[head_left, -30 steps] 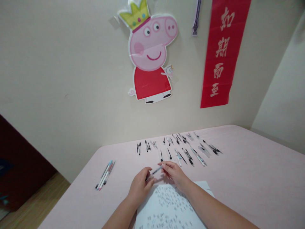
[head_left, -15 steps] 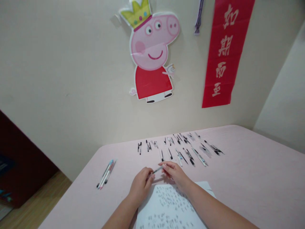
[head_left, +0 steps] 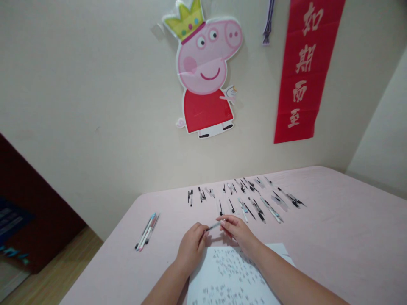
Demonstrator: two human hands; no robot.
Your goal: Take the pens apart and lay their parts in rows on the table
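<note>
A slim pen (head_left: pixel 213 226) with a clear barrel and a dark section spans the gap between my two hands, above the table. My left hand (head_left: pixel 193 243) is closed round its dark left end. At the other end, the fingertips of my right hand (head_left: pixel 238 231) pinch the pen. Below my hands lies a white sheet of paper (head_left: pixel 229 275) covered in dark handwriting, partly hidden by my right forearm. Beyond my hands, several pens and pen parts (head_left: pixel 260 207) are spread in two rough rows on the pink tabletop.
A small bundle of pens (head_left: pixel 147 233) lies to the left on the pink table (head_left: pixel 337 237). The wall behind carries a cartoon pig cutout (head_left: pixel 208 110) and a red banner (head_left: pixel 300 101). Wooden floor (head_left: pixel 70 262) shows past the table's left edge.
The whole scene has shifted slightly to the right in view. Both hands keep hold of the pen, with the left fingers drawn a little closer round its end.
</note>
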